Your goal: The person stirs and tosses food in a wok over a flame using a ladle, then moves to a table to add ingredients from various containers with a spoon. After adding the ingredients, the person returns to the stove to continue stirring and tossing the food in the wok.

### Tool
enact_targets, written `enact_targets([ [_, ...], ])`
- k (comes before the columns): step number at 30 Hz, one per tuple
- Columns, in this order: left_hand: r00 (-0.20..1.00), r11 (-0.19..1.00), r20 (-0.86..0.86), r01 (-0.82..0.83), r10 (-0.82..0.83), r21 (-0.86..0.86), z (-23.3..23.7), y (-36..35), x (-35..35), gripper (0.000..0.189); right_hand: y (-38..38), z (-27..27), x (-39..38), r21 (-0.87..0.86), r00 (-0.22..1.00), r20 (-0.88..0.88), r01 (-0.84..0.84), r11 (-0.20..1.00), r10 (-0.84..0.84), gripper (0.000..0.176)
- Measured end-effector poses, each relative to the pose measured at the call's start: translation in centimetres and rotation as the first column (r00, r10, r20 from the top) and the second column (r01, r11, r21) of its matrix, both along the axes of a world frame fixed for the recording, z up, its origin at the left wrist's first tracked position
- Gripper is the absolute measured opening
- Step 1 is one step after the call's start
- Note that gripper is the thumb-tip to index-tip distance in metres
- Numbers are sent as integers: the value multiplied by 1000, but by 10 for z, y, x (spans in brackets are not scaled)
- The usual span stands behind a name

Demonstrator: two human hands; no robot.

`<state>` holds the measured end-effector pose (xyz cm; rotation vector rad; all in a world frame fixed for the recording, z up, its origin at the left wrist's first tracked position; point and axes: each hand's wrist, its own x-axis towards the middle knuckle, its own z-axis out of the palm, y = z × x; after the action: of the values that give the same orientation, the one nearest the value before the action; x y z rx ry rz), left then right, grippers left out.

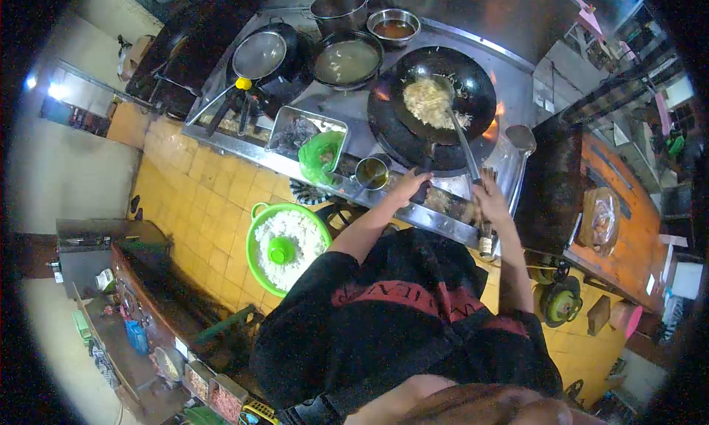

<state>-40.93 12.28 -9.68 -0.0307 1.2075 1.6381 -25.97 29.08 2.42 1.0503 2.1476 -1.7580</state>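
A dark wok [473,78] sits over the burner, with orange flames showing at its right side. Pale food [425,104], maybe rice or noodles, lies in it. My right hand [491,197] is closed round the handle of a long metal ladle [464,138], whose head rests in the food. At the wok's near edge my left hand [410,186] is closed round the wok's handle. Left of that hand stands a metal cup [372,174] with yellowish liquid.
A green bowl [320,159] leans in a metal tray [283,118]. Behind are a strainer [259,55], a pan of cloudy liquid [347,62], a pot [338,5] and a bowl of reddish liquid [394,29]. A green basin of rice [255,259] stands lower left.
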Motion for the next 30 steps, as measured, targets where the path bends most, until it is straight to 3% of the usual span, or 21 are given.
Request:
enact_targets([
  [1, 998, 999, -62, 7, -4, 52, 1, 0, -2, 16, -3, 24, 6, 349, 980, -107, -121, 929, 168, 48],
  [2, 998, 999, -64, 9, -6, 52, -8, 2, -4, 16, -3, 34, 15, 350, 980, -108, -119, 929, 166, 48],
  [4, 993, 999, -112, 41, -38, 25, -32, 6, -9, 16, 0, 46, 33, 762, 915, 125, -336, 553, 383, 48],
  [6, 997, 999, -64, 37, -36, 20, -27, 6, -9, 16, -7, 44, 33, 732, 905, 204, -393, 556, 372, 52],
  [8, 998, 999, -52, 33, -33, -2, -14, 5, -8, 18, -25, 20, 13, 734, 919, 365, -384, 560, 151, 58],
  [9, 998, 999, -47, 36, -36, -4, -10, 6, -8, 18, -42, 18, -3, 775, 948, 305, -302, 555, 90, 62],
  [10, 996, 994, -12, 82, -84, -74, -6, 8, -10, 17, -38, 22, -6, 772, 947, 310, -305, 558, 88, 62],
  [12, 992, 982, 24, 128, -126, -141, 17, 13, -1, 17, -27, 34, -9, 624, 920, 279, -392, 675, 276, 55],
  [13, 996, 992, 94, 21, -10, -121, 44, 22, 13, 17, 5, 26, 15, 690, 922, 84, -328, 646, 379, 52],
  [14, 981, 990, 164, -84, 102, -112, 75, 26, 24, 17, 2, 96, 20, 654, 906, 157, -394, 646, 394, 49],
  [16, 859, 969, 513, -119, -9, 217, 156, 15, 37, 18, 18, 128, 45, 735, 900, 254, -417, 535, 354, 47],
  [17, 748, 967, 653, -60, -120, 246, 166, 8, 38, 20, 15, 142, 44, 698, 888, 293, -452, 556, 354, 46],
  [18, 755, 981, 649, -42, -92, 188, 188, 1, 37, 22, 11, 150, 41, 662, 874, 333, -484, 573, 354, 46],
  [19, 793, 977, 596, -1, -130, 214, 174, -3, 27, 22, 5, 148, 45, 656, 875, 335, -484, 579, 351, 46],
  [21, 911, 981, 380, 105, -160, 161, 111, -10, 0, 23, -4, 143, 54, 616, 885, 227, -454, 643, 407, 45],
  [22, 948, 993, 314, 16, -52, 116, 83, -15, 3, 21, -6, 142, 57, 618, 884, 227, -455, 641, 408, 45],
  [24, 995, 978, 78, 74, -60, -195, 111, -21, 31, 19, -11, 139, 63, 631, 877, 321, -480, 610, 358, 46],
  [25, 984, 985, 179, 31, 0, -170, 110, -16, 55, 18, -14, 131, 63, 662, 868, 405, -495, 563, 287, 49],
  [26, 970, 990, 201, 140, -135, -12, 122, -24, 70, 17, -17, 129, 60, 663, 872, 401, -488, 567, 282, 49],
  [28, 932, 984, 323, 177, -165, -9, 185, -34, 85, 18, -25, 125, 57, 671, 871, 444, -479, 565, 211, 53],
  [30, 932, 970, 276, 210, -237, 123, 154, -20, 58, 25, -23, 104, 66, 668, 856, 464, -507, 545, 228, 55],
])
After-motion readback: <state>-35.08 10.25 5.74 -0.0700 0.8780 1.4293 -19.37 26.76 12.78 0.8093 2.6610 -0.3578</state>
